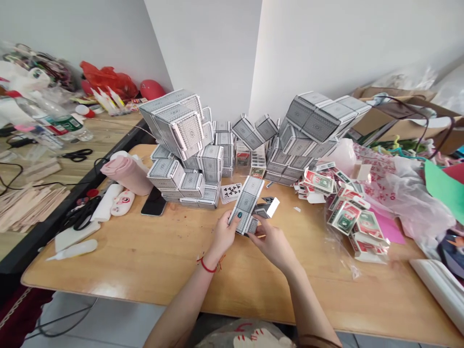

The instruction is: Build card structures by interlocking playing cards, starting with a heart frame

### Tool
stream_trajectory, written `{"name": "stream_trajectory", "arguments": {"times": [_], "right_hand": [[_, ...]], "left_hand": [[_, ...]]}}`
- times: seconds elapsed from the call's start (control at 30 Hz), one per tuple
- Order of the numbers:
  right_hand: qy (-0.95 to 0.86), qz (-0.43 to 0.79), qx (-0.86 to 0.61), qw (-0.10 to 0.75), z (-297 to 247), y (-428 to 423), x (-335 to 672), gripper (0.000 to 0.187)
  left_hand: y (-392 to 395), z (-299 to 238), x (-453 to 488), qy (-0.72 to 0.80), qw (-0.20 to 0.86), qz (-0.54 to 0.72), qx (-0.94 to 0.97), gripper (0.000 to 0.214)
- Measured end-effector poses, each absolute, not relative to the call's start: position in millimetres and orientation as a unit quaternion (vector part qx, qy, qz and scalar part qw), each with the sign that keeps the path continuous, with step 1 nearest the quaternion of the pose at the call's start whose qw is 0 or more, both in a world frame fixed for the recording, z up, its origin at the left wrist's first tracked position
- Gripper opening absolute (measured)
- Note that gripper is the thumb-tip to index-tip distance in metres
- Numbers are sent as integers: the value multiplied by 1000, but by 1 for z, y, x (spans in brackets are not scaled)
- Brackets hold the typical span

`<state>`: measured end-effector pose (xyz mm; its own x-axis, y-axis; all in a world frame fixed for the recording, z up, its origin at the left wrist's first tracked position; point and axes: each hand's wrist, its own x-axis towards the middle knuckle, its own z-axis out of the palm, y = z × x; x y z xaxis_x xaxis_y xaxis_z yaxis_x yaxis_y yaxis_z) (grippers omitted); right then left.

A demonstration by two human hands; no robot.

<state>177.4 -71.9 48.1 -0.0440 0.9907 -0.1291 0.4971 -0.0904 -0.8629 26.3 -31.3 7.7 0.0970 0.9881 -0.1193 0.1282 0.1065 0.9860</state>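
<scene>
In front of me, above the table, a long strip of grey-backed playing cards [250, 193] tilts up and to the right. My left hand [224, 232] is closed on its lower left edge, the thumb lying across the card backs. My right hand [273, 243] pinches a small folded playing card [253, 225] at the strip's lower right side; its fingertips partly hide how the pieces join. Just above that hand, a folded card with a white face [272, 208] sticks out. A six of clubs [231, 192] lies face up beyond my left hand.
Stacked blocks of folded cards stand at the left [177, 128] and right [308, 125]. Opened card boxes [346, 217] are heaped to the right beside plastic bags [409, 193]. At left are a phone [153, 202], a pink roll [126, 173], scissors [82, 215] and a glue bottle [78, 249].
</scene>
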Motion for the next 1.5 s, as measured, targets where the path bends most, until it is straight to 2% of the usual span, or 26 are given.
{"name": "stream_trajectory", "arguments": {"times": [0.5,0.93,1.5], "right_hand": [[-623,371,-637,261,52,-69,176,48],[-677,347,-628,163,69,-60,176,46],[-682,328,-634,160,65,-63,177,45]], "left_hand": [[-34,7,25,543,485,405,553,32],[-37,-1,31,555,479,432,526,32],[-34,-5,31,531,481,455,529,32]]}}
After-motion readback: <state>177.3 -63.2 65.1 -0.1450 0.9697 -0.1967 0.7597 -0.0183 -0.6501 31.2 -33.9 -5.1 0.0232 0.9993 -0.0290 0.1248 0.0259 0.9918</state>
